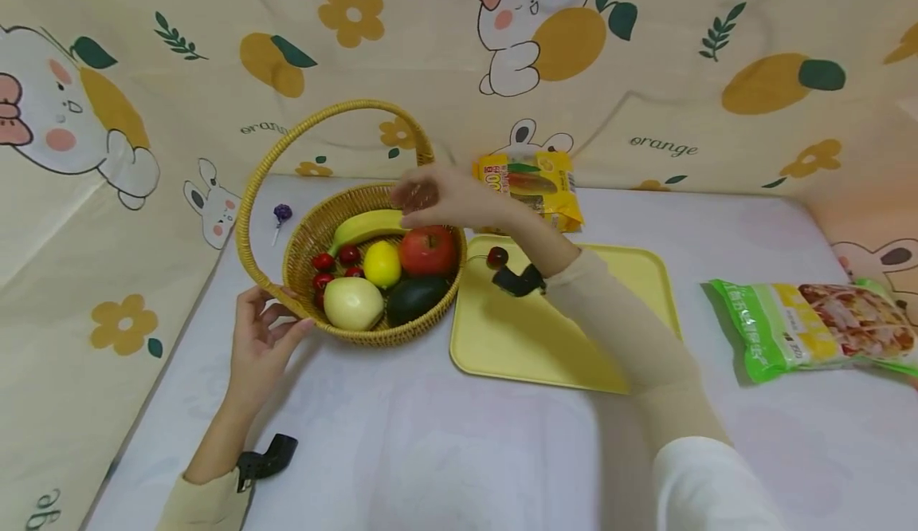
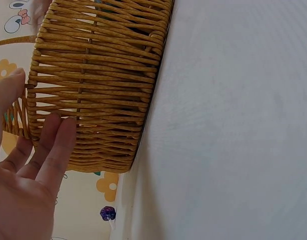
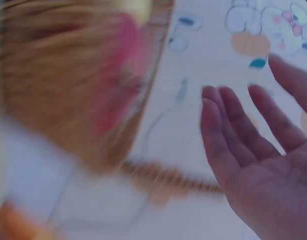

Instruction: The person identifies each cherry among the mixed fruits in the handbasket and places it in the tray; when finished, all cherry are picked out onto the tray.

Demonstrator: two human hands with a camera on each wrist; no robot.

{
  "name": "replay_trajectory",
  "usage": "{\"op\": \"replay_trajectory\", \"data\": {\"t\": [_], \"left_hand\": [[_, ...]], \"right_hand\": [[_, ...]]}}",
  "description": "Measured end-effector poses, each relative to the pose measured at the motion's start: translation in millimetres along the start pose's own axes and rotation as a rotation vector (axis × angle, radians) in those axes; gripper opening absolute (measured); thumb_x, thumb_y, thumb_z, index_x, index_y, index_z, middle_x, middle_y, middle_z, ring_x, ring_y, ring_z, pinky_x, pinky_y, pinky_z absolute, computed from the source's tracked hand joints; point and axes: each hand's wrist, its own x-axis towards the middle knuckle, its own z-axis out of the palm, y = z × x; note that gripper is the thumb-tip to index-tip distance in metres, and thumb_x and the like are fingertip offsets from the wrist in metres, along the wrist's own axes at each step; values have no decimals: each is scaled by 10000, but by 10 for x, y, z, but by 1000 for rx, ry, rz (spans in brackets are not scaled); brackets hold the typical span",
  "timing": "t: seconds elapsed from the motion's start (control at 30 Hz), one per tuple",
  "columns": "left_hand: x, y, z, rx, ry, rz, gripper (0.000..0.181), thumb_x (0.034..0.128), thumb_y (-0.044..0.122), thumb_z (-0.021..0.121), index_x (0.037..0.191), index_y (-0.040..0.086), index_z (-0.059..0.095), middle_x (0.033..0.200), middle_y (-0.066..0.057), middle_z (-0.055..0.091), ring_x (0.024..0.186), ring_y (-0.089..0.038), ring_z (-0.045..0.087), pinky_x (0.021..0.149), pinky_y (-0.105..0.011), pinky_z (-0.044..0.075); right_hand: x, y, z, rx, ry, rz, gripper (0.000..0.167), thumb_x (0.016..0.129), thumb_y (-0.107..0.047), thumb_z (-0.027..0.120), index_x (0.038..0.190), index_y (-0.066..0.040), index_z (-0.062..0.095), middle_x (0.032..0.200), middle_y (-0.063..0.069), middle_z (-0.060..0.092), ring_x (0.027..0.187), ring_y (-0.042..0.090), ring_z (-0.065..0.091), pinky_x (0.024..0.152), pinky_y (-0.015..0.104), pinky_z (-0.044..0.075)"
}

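Note:
A wicker basket (image 1: 387, 335) with a tall arched handle holds a banana (image 1: 367, 226), a red apple (image 1: 428, 252), a lemon (image 1: 382, 265), a pale round fruit (image 1: 354, 304), a dark green fruit (image 1: 416, 300) and several cherries (image 1: 349, 255). The left hand (image 1: 264, 348) grips the basket's left side at the handle's base; in the left wrist view its fingers (image 2: 57, 150) lie against the outer wicker (image 2: 93, 95). Over the basket's back right, beside the handle's other base, the right hand (image 1: 455, 198) has loosely bent fingers. The right wrist view shows that hand (image 3: 268, 170) holding nothing, near the blurred basket (image 3: 48, 90).
Right of the basket lies a yellow tray (image 1: 545, 348) with one cherry (image 1: 497, 257) on it. Behind the tray is a yellow packet (image 1: 534, 184). A green-edged food package (image 1: 825, 328) lies far right, and a purple lollipop (image 1: 283, 212) left of the basket. A patterned cloth hangs behind.

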Motion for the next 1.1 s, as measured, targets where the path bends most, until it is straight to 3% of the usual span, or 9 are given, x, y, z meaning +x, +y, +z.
{"op": "replay_trajectory", "data": {"t": [0.17, 0.33, 0.4, 0.5, 0.6, 0.73, 0.87, 0.97, 1.1], "left_hand": [[26, -30, 17, -38, -4, 34, 598, 799, -287, 613, 1302, -161, 314, 1156, -261, 466, 923, -144, 615, 784, -208, 573], [50, -22, 52, -25, -12, 34, 599, 806, -283, 610, 1303, -175, 294, 1162, -289, 450, 926, -145, 615, 793, -210, 575], [56, -21, 61, -21, -14, 30, 598, 813, -274, 614, 1307, -173, 292, 1166, -300, 444, 926, -145, 617, 791, -214, 576], [55, -21, 68, -22, -16, 35, 599, 814, -273, 614, 1309, -173, 294, 1168, -302, 442, 922, -150, 617, 782, -214, 579], [55, -18, 70, -29, -15, 39, 598, 808, -283, 611, 1306, -175, 297, 1164, -300, 443, 916, -156, 617, 774, -213, 579], [61, -17, 64, -25, -9, 38, 598, 806, -282, 614, 1304, -174, 301, 1160, -300, 446, 916, -156, 617, 779, -218, 578], [50, -26, 55, -35, -5, 37, 594, 809, -281, 612, 1302, -178, 296, 1159, -278, 462, 919, -156, 620, 777, -218, 575], [27, -30, 38, -30, -3, 39, 593, 812, -279, 609, 1303, -174, 294, 1159, -265, 469, 921, -152, 622, 776, -209, 572], [10, -31, 11, -11, 4, 36, 600, 810, -277, 614, 1307, -170, 296, 1161, -279, 461, 929, -155, 615, 786, -208, 568]], "right_hand": [[723, -195, 254, 7, -191, -10, 402, 886, -47, 725, 1264, 40, 621, 1248, 177, 623, 1127, 283, 611, 941, 269, 521], [1076, -132, 467, 2, -318, 197, 410, 891, -70, 724, 1281, 10, 624, 1222, 130, 629, 1033, 191, 598, 883, 313, 538], [1131, -79, 513, 10, -367, 296, 409, 897, -66, 713, 1290, 0, 620, 1088, 95, 651, 846, 154, 581, 774, 310, 537], [1174, -28, 537, 0, -430, 378, 423, 906, -52, 700, 1314, 3, 602, 828, 59, 608, 616, 139, 473, 617, 289, 452], [1207, -18, 537, -65, -481, 423, 443, 921, -81, 693, 1347, -28, 585, 721, 38, 541, 556, 148, 395, 575, 288, 384], [1251, 16, 550, -128, -513, 479, 459, 925, -131, 697, 1368, -91, 587, 925, 12, 614, 704, 153, 510, 689, 302, 501], [1275, 113, 595, -46, -508, 501, 460, 924, -88, 695, 1371, -78, 586, 1208, 50, 640, 1045, 248, 625, 930, 369, 544], [1284, 194, 644, 43, -522, 461, 452, 919, -32, 684, 1359, -30, 580, 1224, 118, 631, 1042, 291, 621, 955, 400, 532], [1287, 249, 693, 97, -519, 417, 420, 907, -4, 689, 1317, -11, 600, 1183, 133, 632, 934, 218, 610, 905, 374, 543]]}}
